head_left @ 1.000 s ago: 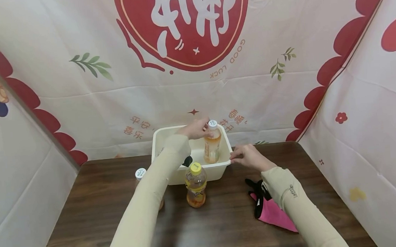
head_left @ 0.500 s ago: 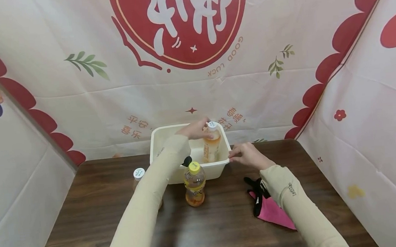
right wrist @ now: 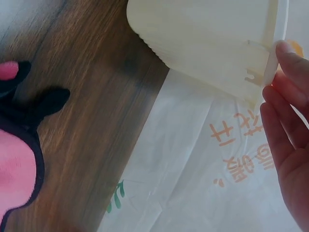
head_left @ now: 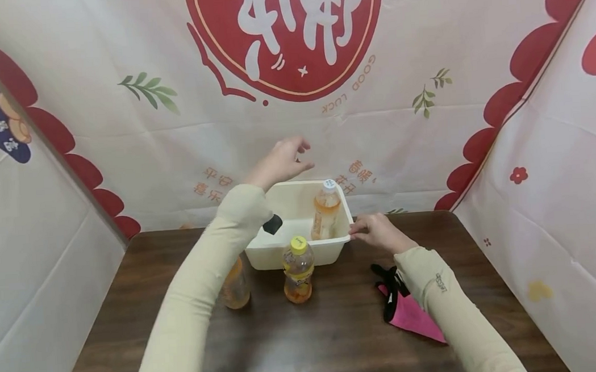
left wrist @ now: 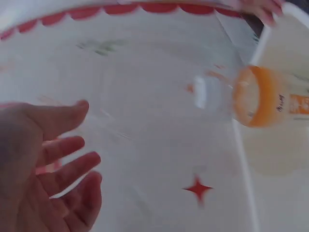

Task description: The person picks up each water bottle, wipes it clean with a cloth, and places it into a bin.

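Note:
My left hand (head_left: 285,159) is raised above the back of a cream plastic bin (head_left: 287,254), its fingers loosely bent and holding nothing. Inside the bin, at its right end, a white-capped bottle (head_left: 326,210) with orange liquid stands leaning a little, apart from the hand. In the left wrist view the same bottle (left wrist: 264,96) is blurred, to the right of the left hand (left wrist: 58,164). My right hand (head_left: 380,232) pinches the bin's front right rim; the right wrist view shows thumb and fingers on that rim (right wrist: 276,53).
In front of the bin stands a yellow-capped bottle (head_left: 299,271). Another bottle (head_left: 235,286) is partly behind my left forearm. A pink and black cloth item (head_left: 412,318) lies under the right sleeve on the wooden table (head_left: 308,344). A printed curtain (head_left: 404,162) hangs behind.
My left hand has let go of the white-capped bottle and risen up and to the left. The bottle stays in the bin. My right hand keeps its grip on the rim.

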